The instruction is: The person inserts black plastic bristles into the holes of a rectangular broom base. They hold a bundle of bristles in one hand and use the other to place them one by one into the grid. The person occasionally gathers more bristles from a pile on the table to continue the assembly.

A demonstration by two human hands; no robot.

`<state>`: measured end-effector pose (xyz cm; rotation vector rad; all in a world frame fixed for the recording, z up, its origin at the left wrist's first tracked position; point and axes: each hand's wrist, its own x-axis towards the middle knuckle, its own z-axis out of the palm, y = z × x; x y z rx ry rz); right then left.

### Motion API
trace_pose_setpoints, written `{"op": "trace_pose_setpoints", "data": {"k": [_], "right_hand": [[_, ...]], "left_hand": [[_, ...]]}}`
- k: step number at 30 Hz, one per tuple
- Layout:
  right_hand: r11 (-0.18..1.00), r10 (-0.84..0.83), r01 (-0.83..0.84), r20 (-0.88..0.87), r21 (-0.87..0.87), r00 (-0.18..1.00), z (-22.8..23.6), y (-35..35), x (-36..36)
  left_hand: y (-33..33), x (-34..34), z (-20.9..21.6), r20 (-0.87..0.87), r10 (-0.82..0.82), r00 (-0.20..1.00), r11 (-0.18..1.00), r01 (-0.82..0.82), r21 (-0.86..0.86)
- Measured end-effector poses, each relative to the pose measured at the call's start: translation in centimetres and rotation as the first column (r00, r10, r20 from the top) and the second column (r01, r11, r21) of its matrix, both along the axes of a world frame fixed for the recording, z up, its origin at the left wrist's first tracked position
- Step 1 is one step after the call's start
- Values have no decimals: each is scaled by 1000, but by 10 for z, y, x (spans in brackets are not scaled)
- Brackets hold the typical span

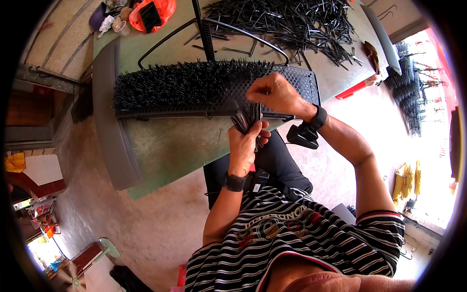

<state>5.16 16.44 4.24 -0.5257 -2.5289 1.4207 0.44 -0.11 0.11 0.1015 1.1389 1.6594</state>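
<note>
Black pegs [247, 119] in left hand [244, 143]

Black bristle board [214, 87] on a green table [175, 146]; black-and-white striped shirt [301, 233]; orange bag [168, 9].

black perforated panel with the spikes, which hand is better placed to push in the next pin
Right. The right hand pinches at the black perforated plastic panel by its bare end, while the left hand below grips the bundle of thin black pins.
</note>
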Motion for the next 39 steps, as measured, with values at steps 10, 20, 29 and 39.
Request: {"op": "trace_pose_setpoints", "data": {"k": [10, 20, 29, 39], "right_hand": [[899, -356, 426, -396, 102, 847, 14, 11, -3], [804, -70, 277, -379, 526, 923, -6, 19, -3], [638, -33, 89, -89, 765, 996, 5, 18, -9], [893, 139, -180, 127, 413, 982, 14, -1, -3]], "left_hand": [[-4, 0, -10, 5, 31, 1000, 999, -30, -29], [-4, -2, -6, -6, 59, 998, 997, -59, -44], [-3, 0, -4, -7, 54, 999, 998, -54, -43], [-5, 3, -9, -31, 50, 998, 999, -50, 2]]}}
